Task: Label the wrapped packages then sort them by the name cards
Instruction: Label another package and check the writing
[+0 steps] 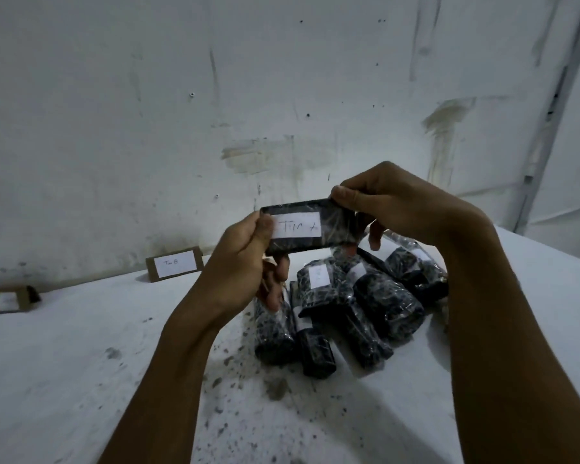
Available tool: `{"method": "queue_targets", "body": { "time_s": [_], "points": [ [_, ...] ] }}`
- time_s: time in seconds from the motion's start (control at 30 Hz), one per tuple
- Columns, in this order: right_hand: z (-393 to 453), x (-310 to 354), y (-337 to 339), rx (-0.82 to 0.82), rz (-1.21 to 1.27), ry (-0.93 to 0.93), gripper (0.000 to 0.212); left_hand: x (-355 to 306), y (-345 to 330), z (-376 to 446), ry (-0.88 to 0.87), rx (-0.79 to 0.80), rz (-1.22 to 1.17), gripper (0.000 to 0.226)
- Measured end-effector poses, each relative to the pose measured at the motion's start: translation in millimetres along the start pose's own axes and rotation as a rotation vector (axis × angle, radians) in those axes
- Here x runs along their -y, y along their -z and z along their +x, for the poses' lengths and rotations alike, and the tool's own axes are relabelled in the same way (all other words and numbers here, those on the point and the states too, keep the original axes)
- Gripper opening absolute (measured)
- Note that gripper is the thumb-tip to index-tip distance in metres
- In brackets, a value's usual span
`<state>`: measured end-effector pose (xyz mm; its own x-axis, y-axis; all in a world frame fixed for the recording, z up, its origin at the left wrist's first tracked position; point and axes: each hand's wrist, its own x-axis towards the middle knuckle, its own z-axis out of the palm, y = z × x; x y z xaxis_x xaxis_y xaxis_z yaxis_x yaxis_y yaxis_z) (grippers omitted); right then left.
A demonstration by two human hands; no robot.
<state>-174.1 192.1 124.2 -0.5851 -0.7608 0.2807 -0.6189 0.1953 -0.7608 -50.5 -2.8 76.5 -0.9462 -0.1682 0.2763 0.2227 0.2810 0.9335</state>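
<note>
Head view, hands (248, 259) (392, 209) gripping package (335, 226), label (297, 225) "Tim"

held package (310, 229): black, labelled, level | pile (355, 303): on table | name cards (175, 263): upright, by wall

A: Where does the single head view look from?

B: From the person's head, facing forward and slightly down across the table (64, 363) toward the wall (215, 78).

A: How near is it?

B: Close: both forearms rise from the bottom edge, and the left hand (245, 262) and right hand (399, 202) sit at mid-frame. The wide lens bends the table's far edge. No second view shares the scene.
</note>
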Motion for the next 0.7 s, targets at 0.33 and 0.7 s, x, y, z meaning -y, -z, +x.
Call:
{"method": "queue_targets", "body": {
  "time_s": [0.33, 0.7],
  "points": [
    [-14, -16, 25, 0.072, -0.070, -0.085, 0.015, 5, -31, 9, 0.025, -0.159, -0.012, 0.024],
    [-73, -45, 70, -0.279, -0.012, -0.291, 0.022, 9, -70, 11, 0.106, -0.111, -0.126, 0.019]
  ]
}}
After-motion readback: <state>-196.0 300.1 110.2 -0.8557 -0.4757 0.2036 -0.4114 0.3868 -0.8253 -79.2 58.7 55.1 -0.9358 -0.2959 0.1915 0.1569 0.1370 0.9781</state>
